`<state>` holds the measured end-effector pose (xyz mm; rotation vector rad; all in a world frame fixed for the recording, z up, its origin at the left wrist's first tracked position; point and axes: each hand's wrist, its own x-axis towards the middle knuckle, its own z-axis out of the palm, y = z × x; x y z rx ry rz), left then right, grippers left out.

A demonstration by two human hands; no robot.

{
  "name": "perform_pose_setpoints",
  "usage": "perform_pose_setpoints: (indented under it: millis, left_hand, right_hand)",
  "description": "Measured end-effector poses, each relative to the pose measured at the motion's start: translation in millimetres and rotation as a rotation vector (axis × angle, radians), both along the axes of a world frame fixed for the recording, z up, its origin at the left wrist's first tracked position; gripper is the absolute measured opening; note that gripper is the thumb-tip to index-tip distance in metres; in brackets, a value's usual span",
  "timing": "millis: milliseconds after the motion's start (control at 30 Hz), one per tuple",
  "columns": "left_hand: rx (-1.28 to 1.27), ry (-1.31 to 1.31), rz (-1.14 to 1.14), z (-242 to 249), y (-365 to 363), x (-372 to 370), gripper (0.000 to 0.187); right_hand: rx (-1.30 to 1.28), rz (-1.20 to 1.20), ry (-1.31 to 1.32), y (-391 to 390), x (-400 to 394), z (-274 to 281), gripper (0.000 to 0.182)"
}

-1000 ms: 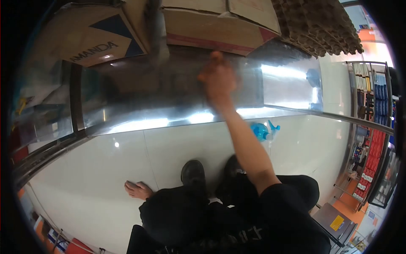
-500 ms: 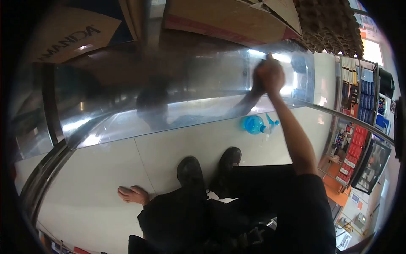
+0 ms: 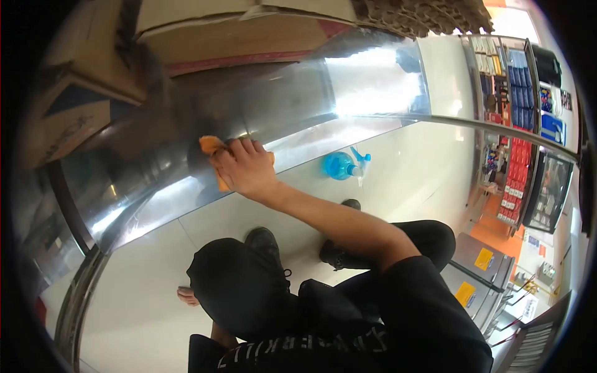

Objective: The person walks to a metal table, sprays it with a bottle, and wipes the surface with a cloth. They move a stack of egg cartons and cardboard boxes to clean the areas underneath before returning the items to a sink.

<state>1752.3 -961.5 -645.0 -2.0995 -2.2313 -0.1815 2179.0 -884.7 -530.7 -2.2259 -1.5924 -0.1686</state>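
My right hand (image 3: 247, 166) is closed on an orange cloth (image 3: 212, 145), pressing it against the shiny metal shelf (image 3: 292, 102) near its front edge. Parts of the cloth stick out on both sides of the fingers. Beyond my left knee, my left hand (image 3: 187, 296) shows only in part, low over the floor; its fingers are loosely extended and hold nothing visible. On the floor just in front of the shelf stands a clear spray bottle (image 3: 339, 166) with blue liquid and a blue trigger head.
Cardboard boxes (image 3: 242, 40) and stacked egg trays (image 3: 429, 13) sit at the back of the shelf. A metal rail (image 3: 479, 127) runs to the right, and a dark upright post (image 3: 67, 205) stands left. Stocked racks (image 3: 517, 149) are farther right.
My right hand has swept left along the shelf from its right end, with the cloth now plainly visible. My view has shifted, and my knee now covers more of my left hand.
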Motion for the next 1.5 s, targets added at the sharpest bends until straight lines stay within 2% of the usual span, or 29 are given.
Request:
perform_pose_setpoints:
  millis: [100,133,167,200,233,300,433,500,533,567,600,633,733,767,800,867,933,1067,1133,1200,1267,1367,1400,1433,1500]
  left_hand:
    - [0.025,0.007,-0.033,-6.0,10.3,3.4,0.046]
    - [0.03,0.004,-0.032,-10.7,8.8,8.0,0.044]
    - [0.038,0.0,-0.027,-16.0,6.9,12.3,0.042]
    - [0.025,0.0,-0.032,-17.4,6.8,11.3,0.041]
    - [0.018,-0.004,-0.041,-19.0,7.6,10.1,0.04]
    - [0.0,-0.009,-0.063,-21.0,11.8,7.4,0.038]
    - [-0.109,-0.027,-0.121,-21.1,16.8,-1.1,0.035]
    - [-0.236,-0.07,-0.175,-16.8,23.6,0.8,0.033]
    - [-0.284,-0.146,-0.237,-12.9,30.5,5.3,0.033]
    - [-0.321,-0.227,-0.3,-0.5,39.8,20.1,0.032]
    - [-0.322,-0.328,-0.387,9.4,50.1,36.5,0.031]
    - [-0.204,-0.415,-0.516,34.1,62.5,74.3,0.03]
    - [0.065,-0.514,-0.857,113.8,88.7,210.5,0.028]
    - [0.062,-0.531,-0.946,124.6,95.0,246.7,0.027]
    - [0.056,-0.548,-1.031,130.1,101.6,277.4,0.026]
    - [0.027,-0.459,-1.172,135.9,103.8,343.4,0.036]
    - [-0.068,-0.407,-1.179,132.3,97.2,385.2,0.041]
    - [-0.16,-0.283,-1.199,123.0,99.0,396.0,0.047]
    - [-0.183,-0.287,-1.184,119.0,100.0,394.8,0.049]
    - [-0.169,-0.282,-1.167,121.0,97.2,397.5,0.05]
    - [-0.164,-0.276,-1.157,122.8,96.0,401.7,0.05]
    - [-0.162,-0.256,-1.151,122.9,93.3,403.7,0.049]
    - [-0.16,-0.248,-1.154,123.4,93.6,403.7,0.049]
    - [-0.154,-0.253,-1.149,123.1,93.3,402.0,0.047]
    - [-0.132,-0.274,-1.138,120.2,94.1,404.8,0.042]
  right_hand:
    - [0.135,0.109,-0.045,-38.1,55.7,-15.3,0.015]
    - [0.227,0.124,-0.234,-49.4,92.2,-5.4,0.013]
    - [0.114,0.073,0.186,-73.6,138.8,-8.8,0.013]
    - [-0.041,-0.141,0.052,-95.1,185.2,-22.8,0.011]
    - [-0.067,-0.208,0.003,-112.2,229.4,-14.3,0.007]
    - [-0.223,-0.659,-0.138,-134.0,293.8,5.6,0.014]
    - [-0.06,-1.026,-0.199,-132.5,331.2,-20.5,0.02]
    - [-0.062,-0.746,0.073,-111.9,300.8,-13.5,0.024]
    - [0.018,-0.629,-0.016,-87.3,267.6,4.2,0.023]
    - [0.17,-0.52,-0.27,-69.5,246.3,-10.0,0.024]
    - [0.206,-0.379,-0.138,-62.6,225.9,-19.3,0.025]
    - [0.242,-0.233,-0.01,-61.9,202.3,1.8,0.026]
    - [0.167,0.018,0.049,-65.8,205.7,5.3,0.028]
    - [0.171,0.112,0.051,-73.6,225.7,7.0,0.028]
    - [0.15,0.059,0.039,-75.5,243.5,4.9,0.028]
    - [0.101,-0.052,0.016,-74.1,275.9,-1.5,0.029]
    - [0.1,-0.101,-0.002,-64.9,304.0,-4.9,0.031]
    - [0.075,-0.085,-0.021,-95.6,353.0,-11.0,0.035]
    - [0.142,-0.113,-0.138,-134.3,395.7,-19.8,0.036]
    - [-0.143,-0.554,0.087,-164.2,426.1,14.0,0.041]
    - [-0.084,-0.92,0.003,-186.9,492.7,-14.4,0.042]
    - [-0.057,-0.936,0.076,-153.2,497.9,-4.9,0.043]
    - [-0.03,-0.83,0.022,-133.6,482.2,-7.6,0.042]
    - [0.132,-0.685,-0.006,-119.5,470.5,-23.9,0.042]
    - [0.115,-0.489,-0.108,-88.4,419.6,-20.2,0.047]
